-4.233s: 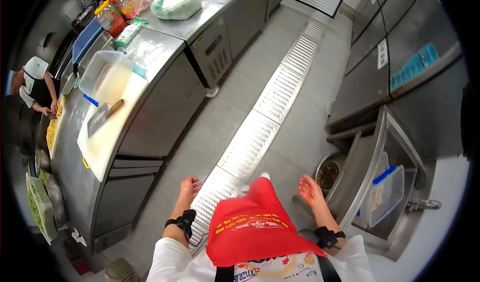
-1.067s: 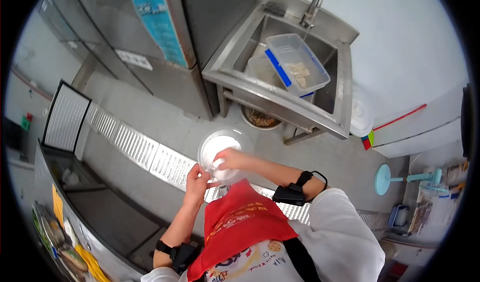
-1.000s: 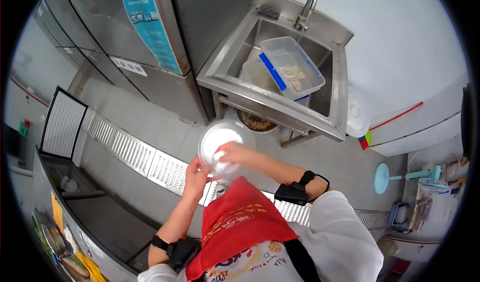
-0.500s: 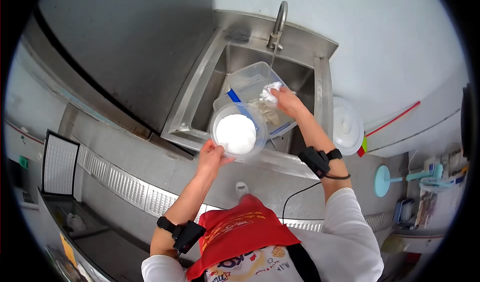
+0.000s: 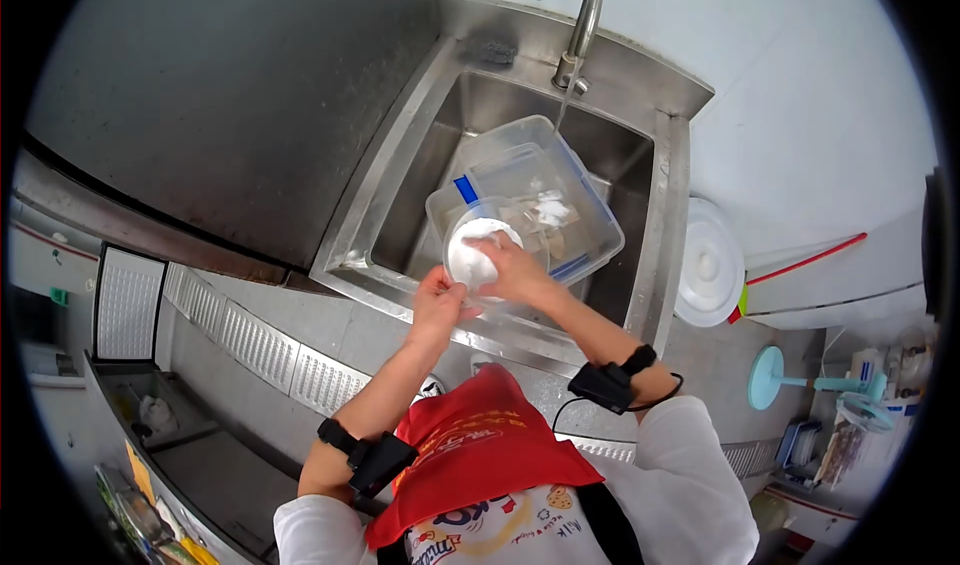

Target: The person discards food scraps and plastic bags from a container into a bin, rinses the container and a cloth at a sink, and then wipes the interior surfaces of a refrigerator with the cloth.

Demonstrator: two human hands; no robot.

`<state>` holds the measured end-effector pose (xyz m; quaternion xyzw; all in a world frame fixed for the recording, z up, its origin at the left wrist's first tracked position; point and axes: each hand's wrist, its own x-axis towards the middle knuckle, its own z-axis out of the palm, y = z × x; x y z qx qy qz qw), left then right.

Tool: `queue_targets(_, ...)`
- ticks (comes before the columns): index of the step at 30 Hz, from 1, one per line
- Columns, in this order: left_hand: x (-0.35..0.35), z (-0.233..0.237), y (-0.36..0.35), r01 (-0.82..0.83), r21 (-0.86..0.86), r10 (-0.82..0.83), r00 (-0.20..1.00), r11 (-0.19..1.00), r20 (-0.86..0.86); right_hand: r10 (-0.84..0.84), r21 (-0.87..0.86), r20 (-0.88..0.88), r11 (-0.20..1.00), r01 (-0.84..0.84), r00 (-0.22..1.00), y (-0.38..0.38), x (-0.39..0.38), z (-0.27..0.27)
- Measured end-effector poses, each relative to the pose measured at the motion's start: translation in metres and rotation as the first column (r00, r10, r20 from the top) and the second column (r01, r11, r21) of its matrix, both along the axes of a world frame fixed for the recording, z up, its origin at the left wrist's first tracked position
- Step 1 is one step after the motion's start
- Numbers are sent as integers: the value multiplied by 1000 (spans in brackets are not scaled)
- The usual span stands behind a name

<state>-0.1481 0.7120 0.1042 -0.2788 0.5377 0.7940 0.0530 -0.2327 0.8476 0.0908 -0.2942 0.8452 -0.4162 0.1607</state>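
A round clear bowl (image 5: pixel 536 249) of white powder (image 5: pixel 470 255) is held over the sink's front edge. My left hand (image 5: pixel 440 300) grips its near left rim, fingers closed. My right hand (image 5: pixel 508 268) reaches into the bowl, its fingers in the powder; what they hold, if anything, is hidden. Behind the bowl, a clear plastic container (image 5: pixel 515 170) with blue clips sits in the sink, with a white clump (image 5: pixel 550 209) and some pale pieces in it. A thin stream of water runs from the faucet (image 5: pixel 583 40) into that container.
The steel sink (image 5: pixel 672 205) stands against the wall. A white round lid (image 5: pixel 712 263) and a red stick (image 5: pixel 808 259) are to its right. A dark panel (image 5: pixel 230 95) rises on the left. Further right is a light-blue round-headed object (image 5: pixel 766 377).
My right hand has moved from over the clear container down into the bowl. The white clump it held now lies in the container. My left hand still holds the bowl.
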Motion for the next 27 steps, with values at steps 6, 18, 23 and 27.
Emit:
queue_targets(6,3,-10,1,-35,77,32,998,996,45,136,94,226,983,-160,965,4,-15,-24)
queue_targets(18,25,-3,-20,-132,62,129,990,989,49,-214,-238,508,896,374,835,45,-75,11)
queue_targets(23,80,3,-64,-257,101,257,966,961,14,-413,33,6,910,413,911,94,-123,-98)
queue_targets(27,154,5,-110,-364,160,366,930,917,23,-373,-164,601,808,566,706,97,-119,-45)
